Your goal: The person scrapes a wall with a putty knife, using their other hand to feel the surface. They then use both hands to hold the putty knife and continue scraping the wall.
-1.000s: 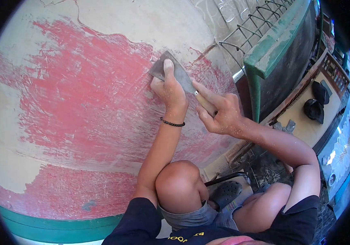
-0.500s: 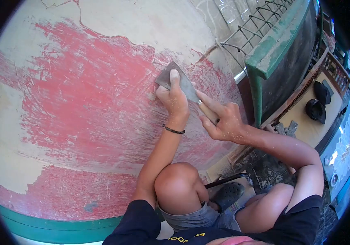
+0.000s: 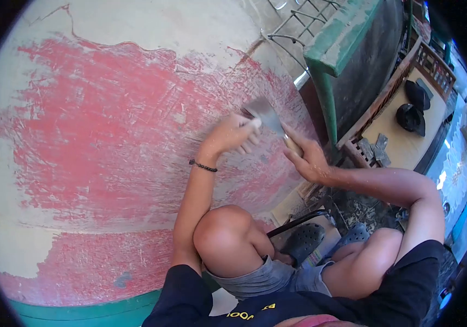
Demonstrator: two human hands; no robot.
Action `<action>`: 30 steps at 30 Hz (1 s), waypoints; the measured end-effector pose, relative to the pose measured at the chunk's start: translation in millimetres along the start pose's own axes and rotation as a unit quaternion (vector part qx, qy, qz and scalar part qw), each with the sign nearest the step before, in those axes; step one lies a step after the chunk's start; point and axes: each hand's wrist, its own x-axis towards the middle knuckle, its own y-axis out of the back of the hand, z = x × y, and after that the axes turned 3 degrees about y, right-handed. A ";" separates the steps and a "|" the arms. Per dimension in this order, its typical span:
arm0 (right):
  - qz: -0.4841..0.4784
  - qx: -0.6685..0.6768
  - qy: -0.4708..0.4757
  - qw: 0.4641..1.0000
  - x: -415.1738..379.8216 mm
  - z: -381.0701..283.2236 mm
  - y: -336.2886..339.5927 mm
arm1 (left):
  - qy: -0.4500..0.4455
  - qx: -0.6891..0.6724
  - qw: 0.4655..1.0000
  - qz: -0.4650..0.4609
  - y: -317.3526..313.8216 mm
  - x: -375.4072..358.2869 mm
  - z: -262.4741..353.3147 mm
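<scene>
My right hand (image 3: 308, 159) is wrapped round the wooden handle of a scraper (image 3: 266, 113), a wide flat metal blade pointing up and left. My left hand (image 3: 231, 134), slightly blurred, is at the blade's left edge with its fingers loosely bent and apart. Its thumb tip overlaps the blade's edge in this view. Behind both hands stands the wall (image 3: 108, 125), its white coat scraped off over a broad red area with pale scratches. Dust speckles my right wrist.
A green-framed dark panel (image 3: 348, 65) stands close on the right, with a wire rack (image 3: 301, 24) behind it. Beyond lies a tan tray-like surface (image 3: 391, 117) with black items (image 3: 411, 117) and grey scraps (image 3: 378, 149). Below are my bent knees (image 3: 225, 234) and dark clogs (image 3: 305, 242).
My left hand has come off the blade's face, its thumb no longer pressing flat there. The scraper and my right hand have shifted right and down, and the view has moved a little.
</scene>
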 end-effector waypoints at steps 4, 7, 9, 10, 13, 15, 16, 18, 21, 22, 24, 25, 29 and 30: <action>-0.021 0.056 -0.065 0.996 -40.8 27.8 -6.5 | -0.127 0.073 0.988 -0.039 10.9 -7.7 -8.9; -0.010 0.073 -0.039 0.996 -25.4 2.6 10.5 | -0.146 0.194 0.969 0.052 18.5 -14.2 10.7; 0.002 0.092 -0.046 0.995 4.4 -27.9 24.8 | -0.135 0.109 0.982 0.073 19.1 -3.7 2.8; 0.015 0.089 -0.032 0.995 17.6 -33.9 27.8 | -0.129 0.066 0.986 0.083 16.6 1.3 0.6; 0.103 -0.003 0.147 0.984 53.8 -19.2 28.6 | -0.207 0.009 0.973 0.097 4.3 4.5 2.0; 0.069 -0.014 0.104 0.992 53.1 -18.2 37.7 | -0.214 0.050 0.974 0.063 1.6 5.6 1.4; 0.050 -0.015 0.080 0.995 53.1 -19.0 37.5 | -0.210 0.072 0.974 0.047 2.7 7.3 -2.1; 0.067 -0.016 0.114 0.991 60.3 -19.9 35.1 | -0.198 0.069 0.978 0.012 7.3 9.9 -5.3; -0.009 -0.033 0.050 0.998 58.1 -31.6 45.9 | -0.213 0.021 0.976 0.043 1.0 1.6 -1.7; 0.013 -0.048 0.088 0.995 58.4 -24.9 42.4 | -0.221 -0.001 0.973 0.068 -0.3 -0.1 2.2; 0.022 -0.069 0.107 0.992 59.7 -22.1 44.6 | -0.237 -0.017 0.966 0.105 1.4 3.8 11.9; 0.008 -0.073 0.084 0.994 57.9 -24.4 44.9 | -0.240 -0.013 0.963 0.118 2.2 4.8 14.0; -0.001 -0.078 0.063 0.995 59.9 -26.7 43.1 | -0.229 -0.005 0.960 0.160 2.1 10.2 18.3; 0.000 -0.077 0.060 0.995 59.1 -25.8 41.2 | -0.221 -0.008 0.962 0.161 2.8 10.2 19.5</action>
